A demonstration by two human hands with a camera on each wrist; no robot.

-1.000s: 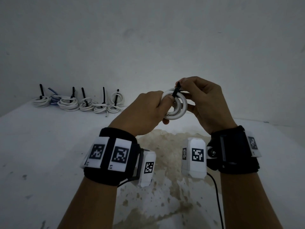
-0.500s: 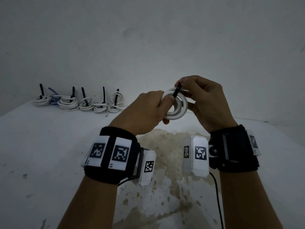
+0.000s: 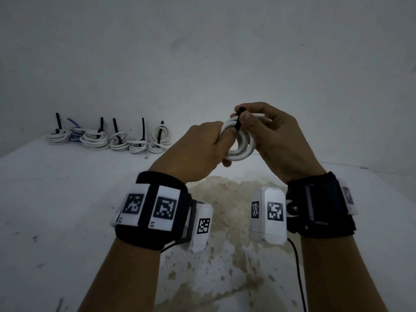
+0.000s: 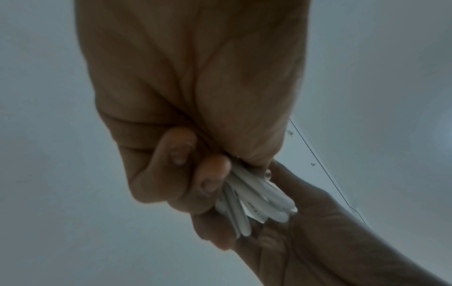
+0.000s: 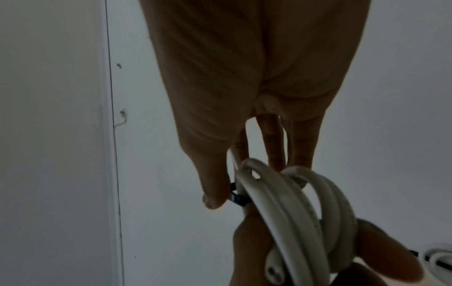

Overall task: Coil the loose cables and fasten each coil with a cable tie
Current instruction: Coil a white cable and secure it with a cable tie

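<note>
Both hands hold a small coil of white cable (image 3: pixel 240 149) in the air above the white table (image 3: pixel 67 210). My left hand (image 3: pixel 202 147) grips the coil's left side with curled fingers; in the left wrist view its fingers (image 4: pixel 212 174) close over the white strands (image 4: pixel 257 201). My right hand (image 3: pixel 272 136) pinches a black cable tie (image 3: pixel 239 122) wrapped over the top of the coil. In the right wrist view the thumb (image 5: pixel 215 189) presses the black tie (image 5: pixel 238 198) against the coil (image 5: pixel 298 212). A loose white cable end (image 3: pixel 258 115) pokes out between the right fingers.
Several tied coils (image 3: pixel 108 138), white and one blue (image 3: pixel 75 131), lie in a row at the table's back left against the wall, their black tie tails standing up. A brown stain (image 3: pixel 225 221) marks the table below my hands.
The right hand has shifted up along the tie, and the tie's free tail no longer sticks out as far. The coil has tilted slightly. The left hand keeps its grip.
</note>
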